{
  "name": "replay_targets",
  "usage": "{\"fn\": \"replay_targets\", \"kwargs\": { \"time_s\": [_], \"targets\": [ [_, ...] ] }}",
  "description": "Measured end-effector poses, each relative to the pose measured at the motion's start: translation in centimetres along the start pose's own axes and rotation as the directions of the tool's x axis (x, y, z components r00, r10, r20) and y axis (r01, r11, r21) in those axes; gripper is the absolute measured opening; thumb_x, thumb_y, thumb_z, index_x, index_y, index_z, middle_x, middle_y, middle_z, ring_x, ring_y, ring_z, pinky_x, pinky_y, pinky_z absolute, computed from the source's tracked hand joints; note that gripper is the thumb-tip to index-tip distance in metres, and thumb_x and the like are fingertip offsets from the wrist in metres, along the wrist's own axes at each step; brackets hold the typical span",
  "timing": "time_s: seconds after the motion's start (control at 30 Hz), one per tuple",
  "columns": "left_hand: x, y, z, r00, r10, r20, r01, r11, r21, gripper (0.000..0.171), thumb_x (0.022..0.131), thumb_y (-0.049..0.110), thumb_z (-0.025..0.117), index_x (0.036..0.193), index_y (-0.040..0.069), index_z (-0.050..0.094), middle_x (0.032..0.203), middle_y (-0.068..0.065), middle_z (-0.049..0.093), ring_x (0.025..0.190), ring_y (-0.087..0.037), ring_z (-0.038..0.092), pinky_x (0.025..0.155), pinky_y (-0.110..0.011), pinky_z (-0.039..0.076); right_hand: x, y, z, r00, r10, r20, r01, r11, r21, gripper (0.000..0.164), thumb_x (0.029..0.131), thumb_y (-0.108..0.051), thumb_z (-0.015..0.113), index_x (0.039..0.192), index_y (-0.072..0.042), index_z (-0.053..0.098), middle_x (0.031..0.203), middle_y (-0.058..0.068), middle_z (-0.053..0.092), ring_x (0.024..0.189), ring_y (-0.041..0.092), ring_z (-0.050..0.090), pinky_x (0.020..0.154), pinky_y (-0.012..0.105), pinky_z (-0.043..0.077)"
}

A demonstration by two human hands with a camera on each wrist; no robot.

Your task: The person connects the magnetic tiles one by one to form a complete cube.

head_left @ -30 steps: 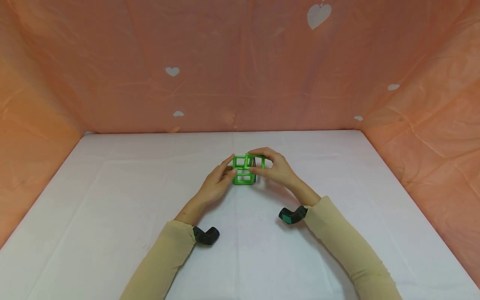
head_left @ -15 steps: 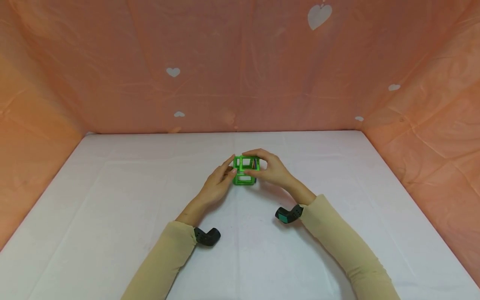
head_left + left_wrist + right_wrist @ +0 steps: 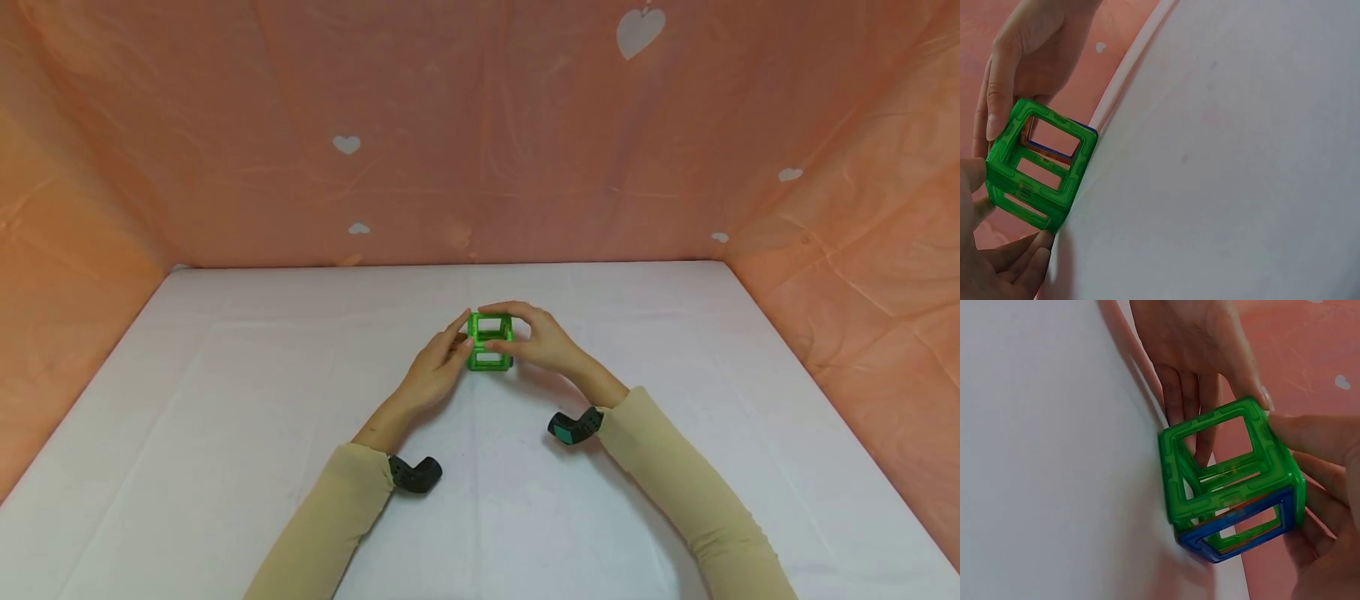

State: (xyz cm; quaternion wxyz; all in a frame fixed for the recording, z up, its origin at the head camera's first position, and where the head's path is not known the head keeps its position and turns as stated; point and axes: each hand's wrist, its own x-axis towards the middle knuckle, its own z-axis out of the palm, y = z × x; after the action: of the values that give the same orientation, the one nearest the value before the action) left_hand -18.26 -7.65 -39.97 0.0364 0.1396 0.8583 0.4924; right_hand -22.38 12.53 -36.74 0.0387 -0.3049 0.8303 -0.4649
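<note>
A cube of see-through magnetic tiles stands on the white table at the centre of the head view. Its front tile (image 3: 489, 368) is green, and a green square tile (image 3: 491, 337) lies across the top. The right wrist view shows a blue tile (image 3: 1192, 537) on the right side, with an orange edge behind it. My left hand (image 3: 429, 371) holds the cube's left side, thumb towards the front. My right hand (image 3: 551, 343) pinches the top tile between thumb at the front and fingers at the back. Fingers hide parts of the rear and left sides.
White cloth (image 3: 225, 417) covers the table on all sides of the cube. An orange sheet with pale hearts (image 3: 480, 167) hangs behind and at both sides. Black wrist cameras (image 3: 416, 474) sit at both sleeve cuffs.
My right hand has moved left with the top green tile, which tilted and overhung the right side before and now lies flat over the cube. The left hand stays in place.
</note>
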Motion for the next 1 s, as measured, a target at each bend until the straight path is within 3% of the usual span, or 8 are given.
{"fn": "replay_targets", "kwargs": {
  "time_s": [0.27, 0.5, 0.63, 1.0],
  "targets": [
    [0.0, 0.1, -0.1, 1.0, -0.022, 0.009, 0.022, 1.0, 0.008, 0.054, 0.104, 0.033, 0.037, 0.154, 0.021, 0.021, 0.137, -0.021, 0.048, 0.123, -0.035, 0.052, 0.105, -0.051, 0.037, -0.1, 0.9, 0.2, 0.998, -0.054, 0.034, 0.051, 0.995, 0.085, 0.049, 0.087, -0.009, 0.071, 0.134, -0.007, 0.056, 0.139, 0.008, 0.054, 0.135, 0.024, 0.041, 0.113, 0.05, 0.025],
    [0.1, 0.2, -0.2, 0.999, -0.029, 0.014, 0.029, 1.0, -0.003, 0.053, 0.104, 0.033, 0.038, 0.154, 0.021, 0.023, 0.138, -0.02, 0.048, 0.124, -0.035, 0.051, 0.106, -0.051, 0.037, -0.2, 1.7, 0.0, 0.995, -0.062, 0.082, 0.05, 0.989, 0.14, 0.05, 0.09, -0.006, 0.065, 0.138, -0.007, 0.051, 0.146, 0.009, 0.047, 0.14, 0.024, 0.033, 0.114, 0.052, 0.021],
    [0.1, 0.2, -0.2, 0.999, -0.029, 0.017, 0.029, 1.0, -0.004, 0.053, 0.104, 0.033, 0.038, 0.153, 0.02, 0.024, 0.138, -0.02, 0.048, 0.123, -0.035, 0.052, 0.106, -0.051, 0.037, -0.4, 1.8, 0.0, 0.997, -0.026, 0.066, 0.017, 0.99, 0.141, 0.054, 0.089, -0.008, 0.068, 0.14, -0.009, 0.05, 0.148, 0.007, 0.045, 0.143, 0.023, 0.029, 0.114, 0.051, 0.022],
    [-0.2, 0.2, -1.1, 1.0, 0.009, 0.008, -0.01, 0.999, 0.042, 0.054, 0.104, 0.028, 0.04, 0.152, 0.01, 0.025, 0.139, -0.025, 0.045, 0.124, -0.038, 0.051, 0.105, -0.051, 0.038, -1.1, 2.2, -0.9, 0.999, -0.041, -0.016, 0.043, 0.99, 0.133, 0.061, 0.083, -0.005, 0.073, 0.139, -0.002, 0.049, 0.145, 0.012, 0.047, 0.138, 0.022, 0.039, 0.109, 0.043, 0.036]
  ]
}}
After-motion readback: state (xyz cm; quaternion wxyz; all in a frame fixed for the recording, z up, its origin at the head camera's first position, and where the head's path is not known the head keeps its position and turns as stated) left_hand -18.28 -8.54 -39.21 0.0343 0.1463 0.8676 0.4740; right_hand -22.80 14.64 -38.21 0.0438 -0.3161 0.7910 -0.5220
